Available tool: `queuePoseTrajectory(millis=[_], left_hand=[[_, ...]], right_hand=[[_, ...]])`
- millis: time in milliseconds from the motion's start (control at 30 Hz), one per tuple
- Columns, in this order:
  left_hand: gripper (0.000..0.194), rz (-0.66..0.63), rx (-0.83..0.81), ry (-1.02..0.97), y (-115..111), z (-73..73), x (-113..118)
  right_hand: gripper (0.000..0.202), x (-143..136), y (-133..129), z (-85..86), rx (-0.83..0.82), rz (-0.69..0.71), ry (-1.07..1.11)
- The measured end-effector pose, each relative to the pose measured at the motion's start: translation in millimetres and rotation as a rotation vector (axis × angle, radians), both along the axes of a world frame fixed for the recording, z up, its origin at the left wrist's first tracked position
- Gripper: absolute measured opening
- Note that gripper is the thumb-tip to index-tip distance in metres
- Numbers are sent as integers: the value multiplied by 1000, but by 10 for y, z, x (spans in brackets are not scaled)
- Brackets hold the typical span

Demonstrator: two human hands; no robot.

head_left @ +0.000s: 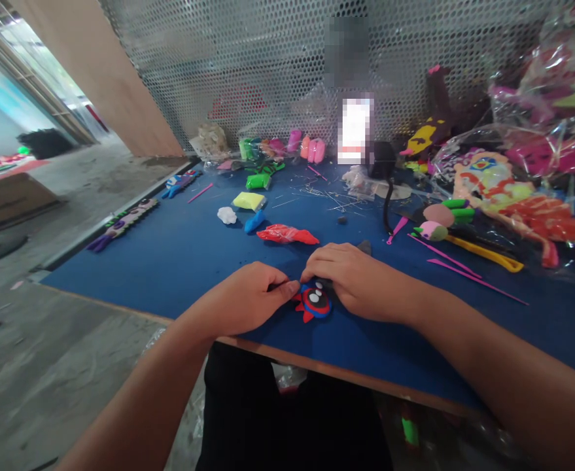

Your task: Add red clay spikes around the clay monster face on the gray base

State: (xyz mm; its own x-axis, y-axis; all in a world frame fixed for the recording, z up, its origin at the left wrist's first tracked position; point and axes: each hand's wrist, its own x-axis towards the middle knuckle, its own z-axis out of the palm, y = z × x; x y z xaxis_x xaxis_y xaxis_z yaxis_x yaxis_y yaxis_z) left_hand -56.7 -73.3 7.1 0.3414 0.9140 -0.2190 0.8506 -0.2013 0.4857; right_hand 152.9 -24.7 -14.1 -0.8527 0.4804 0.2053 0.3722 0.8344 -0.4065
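A small blue and red clay figure with a dark face, white eye spots and red points lies on the blue table near its front edge. My left hand pinches the figure's upper left edge between thumb and fingers. From the other side, my right hand curls round its upper right edge, thumb mostly hidden. Just beyond the hands lies a red clay packet in clear wrap. Farther left are a blue clay piece, a white lump and a yellow clay packet.
Pink modelling tools and a yellow tool lie at the right, beside a pink and green clay figure. Bagged figures pile behind. A lit phone stands at the back, near scattered wires. Finished-looking figures line the left edge.
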Motion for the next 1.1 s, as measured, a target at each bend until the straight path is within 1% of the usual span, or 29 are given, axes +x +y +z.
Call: queuePoseTrajectory(millis=[200, 367, 700, 833, 967, 1033, 1100], left_hand=[[46, -51, -10, 32, 20, 21, -9], [46, -36, -27, 23, 8, 11, 0], [45, -22, 23, -19, -14, -25, 15], [46, -26, 27, -3, -10, -39, 2], [46, -36, 9, -10, -3, -18, -10], [45, -21, 12, -18, -9, -7, -19], [39, 16, 41, -61, -38, -10, -38]], right_hand=[[45, -1, -6, 3, -2, -4, -12], [43, -14, -12, 11, 0, -4, -18], [39, -14, -7, -19, 19, -3, -11], [41, -7, -3, -20, 19, -5, -8], [46, -5, 5, -31, 21, 4, -8], [47, -6, 6, -34, 21, 4, -14], [50, -2, 3, -22, 21, 0, -19]])
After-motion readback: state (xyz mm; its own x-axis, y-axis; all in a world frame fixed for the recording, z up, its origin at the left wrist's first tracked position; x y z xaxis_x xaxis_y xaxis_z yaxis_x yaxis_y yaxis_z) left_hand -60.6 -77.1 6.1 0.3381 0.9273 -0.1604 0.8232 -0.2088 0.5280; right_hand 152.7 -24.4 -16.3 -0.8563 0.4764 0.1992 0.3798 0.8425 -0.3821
